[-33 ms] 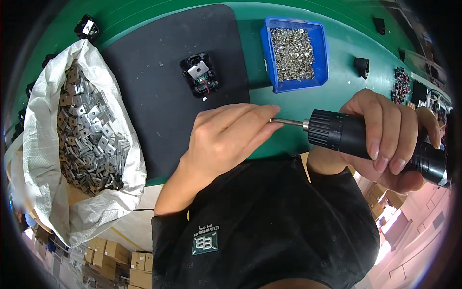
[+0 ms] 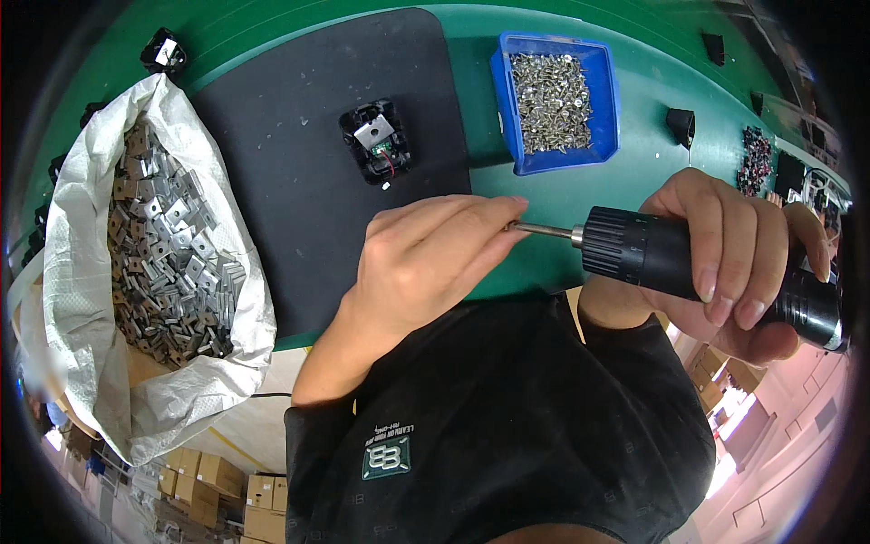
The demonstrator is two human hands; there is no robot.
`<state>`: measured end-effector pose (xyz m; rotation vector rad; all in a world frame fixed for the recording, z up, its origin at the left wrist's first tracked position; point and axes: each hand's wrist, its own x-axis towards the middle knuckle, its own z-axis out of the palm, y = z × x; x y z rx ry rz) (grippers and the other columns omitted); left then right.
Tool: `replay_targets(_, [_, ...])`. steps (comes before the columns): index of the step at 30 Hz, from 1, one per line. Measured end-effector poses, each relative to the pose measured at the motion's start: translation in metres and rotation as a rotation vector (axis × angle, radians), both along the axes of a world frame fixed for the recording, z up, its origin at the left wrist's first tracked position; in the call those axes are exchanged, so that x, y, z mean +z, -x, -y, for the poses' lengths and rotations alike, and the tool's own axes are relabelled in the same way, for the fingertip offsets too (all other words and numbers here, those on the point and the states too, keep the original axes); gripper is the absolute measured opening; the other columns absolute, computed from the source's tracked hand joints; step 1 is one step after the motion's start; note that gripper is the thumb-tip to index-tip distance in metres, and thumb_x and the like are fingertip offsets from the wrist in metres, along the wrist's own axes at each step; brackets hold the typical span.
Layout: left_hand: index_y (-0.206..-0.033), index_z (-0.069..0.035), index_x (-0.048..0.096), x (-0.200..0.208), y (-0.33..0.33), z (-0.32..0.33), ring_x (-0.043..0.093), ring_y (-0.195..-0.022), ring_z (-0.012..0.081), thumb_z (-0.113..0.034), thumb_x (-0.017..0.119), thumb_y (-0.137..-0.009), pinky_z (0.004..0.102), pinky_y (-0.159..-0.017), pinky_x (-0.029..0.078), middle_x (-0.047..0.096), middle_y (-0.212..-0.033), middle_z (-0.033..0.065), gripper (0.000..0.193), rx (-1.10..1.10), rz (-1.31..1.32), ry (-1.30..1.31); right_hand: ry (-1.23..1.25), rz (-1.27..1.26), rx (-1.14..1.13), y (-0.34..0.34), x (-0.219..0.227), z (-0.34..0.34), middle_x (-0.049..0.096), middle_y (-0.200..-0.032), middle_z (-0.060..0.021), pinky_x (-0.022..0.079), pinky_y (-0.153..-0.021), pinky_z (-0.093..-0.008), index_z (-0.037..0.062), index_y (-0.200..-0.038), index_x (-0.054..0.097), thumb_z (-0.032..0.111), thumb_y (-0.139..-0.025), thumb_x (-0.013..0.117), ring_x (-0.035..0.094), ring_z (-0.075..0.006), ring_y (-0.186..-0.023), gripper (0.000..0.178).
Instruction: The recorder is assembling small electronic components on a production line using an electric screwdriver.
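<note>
My right hand (image 2: 725,245) is wrapped round a black electric screwdriver (image 2: 634,245), which lies nearly level and points left. Its thin metal bit (image 2: 548,230) reaches to the fingertips of my left hand (image 2: 426,258). Those fingers are pinched together at the bit's tip, and whatever small thing sits between them is hidden. Beyond my left hand, a black plastic housing (image 2: 361,161) rests on the dark mat (image 2: 272,118). Inside it are a square metal plate (image 2: 372,133) with a hole, a small green circuit board and a red wire.
Silvery screws (image 2: 553,104) fill much of a blue bin (image 2: 571,163) at the back. At left, an open white woven sack (image 2: 82,299) holds metal plates (image 2: 177,245). More black housings (image 2: 164,53) stand at the far left; a black part (image 2: 681,125) stands right of the bin.
</note>
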<state>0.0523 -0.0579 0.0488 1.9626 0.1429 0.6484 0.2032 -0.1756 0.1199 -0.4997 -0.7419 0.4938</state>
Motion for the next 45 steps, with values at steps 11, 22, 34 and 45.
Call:
replay_targets(11, [-0.117,0.009,0.059,-0.015,0.013,0.027,0.065,-0.057,0.0169,-0.006,0.057,-0.094,0.0232,-0.049,0.049,0.067,-0.1,0.0287,0.028,-0.17,0.173,0.941,-0.169,-0.089,0.05,-0.003,0.002,-0.006,0.063,-0.071,0.0004,0.057,-0.067,-0.0234,0.0104,-0.105,0.053,0.026,-0.076,0.077,0.065,-0.0102,-0.062,0.041])
replay_targets(22, [-0.114,0.008,0.06,-0.016,0.014,0.032,0.066,-0.057,0.0186,-0.017,0.058,-0.095,0.0227,-0.046,0.048,0.066,-0.096,0.0318,0.032,-0.166,0.17,0.983,-0.143,-0.057,0.063,-0.001,-0.001,-0.008,0.062,-0.07,0.0008,0.056,-0.067,-0.0239,0.01,-0.108,0.053,0.025,-0.077,0.076,0.064,-0.011,-0.062,0.042])
replay_targets(34, [-0.102,0.007,0.068,-0.014,0.005,0.02,0.071,-0.072,0.019,-0.008,0.068,-0.083,0.0231,-0.056,0.054,0.072,-0.092,0.016,0.024,-0.149,0.161,0.662,-0.134,0.014,0.149,-0.004,-0.003,-0.004,0.062,-0.07,0.002,0.056,-0.067,-0.0225,0.0094,-0.111,0.054,0.021,-0.078,0.078,0.064,-0.0106,-0.063,0.042])
replay_targets(45, [-0.081,0.002,0.067,-0.014,0.004,0.001,0.067,-0.061,0.0194,-0.016,0.079,-0.071,0.0256,-0.054,0.052,0.068,-0.072,0.0097,0.024,-0.024,0.154,0.222,-0.201,0.071,0.135,-0.003,-0.007,-0.009,0.062,-0.074,0.0002,0.056,-0.07,-0.0235,0.0087,-0.112,0.052,0.023,-0.08,0.076,0.065,-0.012,-0.067,0.042])
